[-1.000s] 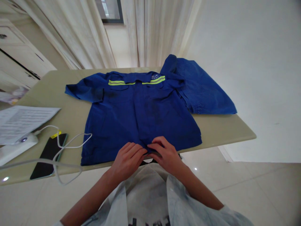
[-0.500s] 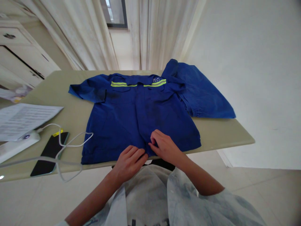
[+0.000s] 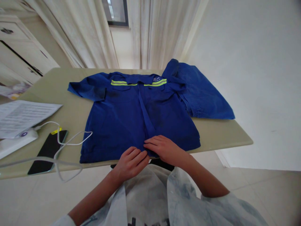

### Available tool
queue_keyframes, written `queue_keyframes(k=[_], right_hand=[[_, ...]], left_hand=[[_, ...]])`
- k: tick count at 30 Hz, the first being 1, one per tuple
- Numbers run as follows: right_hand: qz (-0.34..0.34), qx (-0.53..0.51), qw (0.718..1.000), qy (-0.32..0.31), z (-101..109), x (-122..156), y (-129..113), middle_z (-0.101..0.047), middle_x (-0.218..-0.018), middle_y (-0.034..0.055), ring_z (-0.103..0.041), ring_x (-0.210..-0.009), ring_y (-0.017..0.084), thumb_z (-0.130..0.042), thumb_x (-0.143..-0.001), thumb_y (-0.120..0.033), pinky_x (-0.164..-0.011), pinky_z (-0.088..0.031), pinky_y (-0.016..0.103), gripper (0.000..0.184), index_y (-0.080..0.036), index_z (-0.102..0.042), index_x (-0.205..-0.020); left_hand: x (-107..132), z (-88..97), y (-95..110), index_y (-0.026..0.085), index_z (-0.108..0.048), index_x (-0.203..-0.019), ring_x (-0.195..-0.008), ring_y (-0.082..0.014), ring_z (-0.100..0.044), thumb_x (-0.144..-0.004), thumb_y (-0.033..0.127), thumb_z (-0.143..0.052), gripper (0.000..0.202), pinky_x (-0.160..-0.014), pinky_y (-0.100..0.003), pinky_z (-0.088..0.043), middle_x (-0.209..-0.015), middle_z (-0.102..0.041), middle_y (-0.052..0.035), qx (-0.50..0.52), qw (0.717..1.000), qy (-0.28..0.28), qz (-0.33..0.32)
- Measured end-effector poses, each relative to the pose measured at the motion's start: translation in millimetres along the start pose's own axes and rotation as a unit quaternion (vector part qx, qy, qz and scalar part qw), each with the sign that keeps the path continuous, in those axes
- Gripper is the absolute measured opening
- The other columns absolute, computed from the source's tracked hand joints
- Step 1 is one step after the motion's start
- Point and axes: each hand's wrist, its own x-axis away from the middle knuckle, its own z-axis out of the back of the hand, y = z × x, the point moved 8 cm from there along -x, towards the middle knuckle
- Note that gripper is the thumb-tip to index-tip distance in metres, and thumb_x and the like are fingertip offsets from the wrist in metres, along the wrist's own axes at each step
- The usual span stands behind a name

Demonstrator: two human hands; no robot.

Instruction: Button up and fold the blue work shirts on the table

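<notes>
A blue work jacket (image 3: 117, 116) with yellow-green and silver stripes across the chest lies spread face up, its collar away from me. At the middle of its near hem, my left hand (image 3: 132, 163) has its fingers curled closed on the cloth edge. My right hand (image 3: 166, 150) is beside it, fingers pressed together on the bottom of the front placket. Both sets of fingertips hide the bit of cloth between them. The placket strip (image 3: 145, 113) stands turned toward the right, with a dark gap along the front opening.
Folded blue cloth (image 3: 207, 94) with an elastic-looking edge lies at the right, meeting the jacket's sleeve. On the left are printed papers (image 3: 30, 113), a white power strip (image 3: 18, 144), a phone (image 3: 48, 152) and a looping white cable (image 3: 68, 163). The table's (image 3: 218, 135) near edge runs under the hem.
My right hand has come down and left, its fingers now flatter and close to my left hand. The placket, lying flat before, has lifted and turned right along the opening.
</notes>
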Motion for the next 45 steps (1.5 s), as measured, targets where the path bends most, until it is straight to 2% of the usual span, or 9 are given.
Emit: queue_keyframes(k=[4, 8, 10, 16, 22, 26, 30, 37, 45], right_hand=[[-0.013, -0.063, 0.998, -0.014, 4, -6, 7, -0.072, -0.111, 0.0078, -0.066, -0.104, 0.021, -0.064, -0.093, -0.005, -0.096, -0.053, 0.035, 0.029, -0.018, -0.072, -0.117], [-0.030, -0.157, 0.987, -0.004, 14, -9, 10, -0.070, -0.102, 0.0044, -0.066, -0.095, 0.018, -0.071, -0.097, -0.020, -0.087, -0.054, 0.030, 0.006, -0.019, -0.073, -0.103], [-0.027, -0.194, 0.981, -0.008, 15, -10, 10, -0.069, -0.100, 0.0027, -0.066, -0.091, 0.015, -0.072, -0.097, -0.020, -0.082, -0.053, 0.026, 0.001, -0.020, -0.072, -0.096], [-0.024, -0.216, 0.976, 0.007, 23, -26, 21, -0.067, -0.094, 0.0013, -0.064, -0.089, 0.015, -0.072, -0.096, -0.016, -0.083, -0.051, 0.027, 0.009, -0.019, -0.069, -0.088], [0.037, -0.200, 0.976, -0.074, 33, -45, 20, -0.065, -0.094, 0.0012, -0.062, -0.091, 0.016, -0.069, -0.098, -0.016, -0.085, -0.050, 0.029, 0.010, -0.019, -0.066, -0.089], [0.080, -0.185, 0.973, -0.116, 36, -46, 18, -0.068, -0.095, 0.0015, -0.064, -0.091, 0.016, -0.067, -0.098, -0.015, -0.086, -0.051, 0.029, 0.007, -0.020, -0.071, -0.095], [0.107, -0.153, 0.973, -0.139, 36, -49, 18, -0.070, -0.091, 0.0011, -0.065, -0.089, 0.016, -0.071, -0.096, -0.016, -0.085, -0.050, 0.030, 0.007, -0.020, -0.073, -0.090], [0.119, -0.046, 0.981, -0.146, 41, -52, 3, -0.069, -0.090, 0.0016, -0.062, -0.086, 0.018, -0.070, -0.095, -0.019, -0.079, -0.046, 0.031, 0.008, -0.021, -0.071, -0.088], [0.110, -0.064, 0.980, -0.152, 42, -43, -2, -0.067, -0.085, 0.0003, -0.060, -0.081, 0.017, -0.066, -0.097, -0.021, -0.073, -0.045, 0.028, 0.005, -0.022, -0.068, -0.092]], left_hand=[[1, -0.8, 1, 0.014, -0.068, -0.106, -0.078, -0.0175, -0.063, -0.101, 0.011, -0.060, 0.010, -0.076, -0.037, -0.052, -0.098, -0.077, -0.0064, -0.001, 1.000, -0.004, 0.001], [3, 0.0, 3, 0.014, -0.068, -0.107, -0.076, -0.0171, -0.062, -0.102, 0.011, -0.058, 0.012, -0.074, -0.036, -0.052, -0.095, -0.076, -0.0064, 0.001, 1.000, 0.011, 0.005], [4, -1.4, 2, 0.013, -0.069, -0.108, -0.076, -0.0175, -0.062, -0.102, 0.011, -0.059, 0.012, -0.073, -0.036, -0.052, -0.094, -0.076, -0.0068, 0.004, 1.000, 0.013, 0.009], [2, -1.2, -6, 0.010, -0.069, -0.113, -0.080, -0.0195, -0.064, -0.101, 0.006, -0.054, 0.019, -0.074, -0.036, -0.052, -0.099, -0.076, -0.0104, -0.002, 0.999, 0.024, 0.026], [-6, 9.5, -11, 0.013, -0.069, -0.113, -0.083, -0.0190, -0.065, -0.105, 0.010, -0.047, 0.024, -0.075, -0.035, -0.053, -0.100, -0.076, -0.0098, 0.003, 0.998, 0.044, 0.040], [-10, 11.7, -10, 0.012, -0.069, -0.118, -0.083, -0.0183, -0.065, -0.104, 0.010, -0.052, 0.022, -0.074, -0.033, -0.052, -0.098, -0.074, -0.0095, -0.009, 0.997, 0.045, 0.058], [-6, 8.0, -9, 0.013, -0.070, -0.114, -0.084, -0.0182, -0.065, -0.103, 0.007, -0.053, 0.021, -0.075, -0.033, -0.051, -0.099, -0.074, -0.0090, 0.012, 0.995, 0.054, 0.077], [8, 5.8, -10, 0.015, -0.068, -0.123, -0.088, -0.0190, -0.067, -0.101, 0.007, -0.058, 0.026, -0.078, -0.035, -0.054, -0.103, -0.076, -0.0092, 0.062, 0.992, 0.076, 0.084], [8, 12.7, -13, 0.015, -0.070, -0.118, -0.092, -0.0207, -0.069, -0.101, 0.008, -0.058, 0.022, -0.080, -0.036, -0.056, -0.111, -0.078, -0.0105, 0.021, 0.995, 0.050, 0.083]])
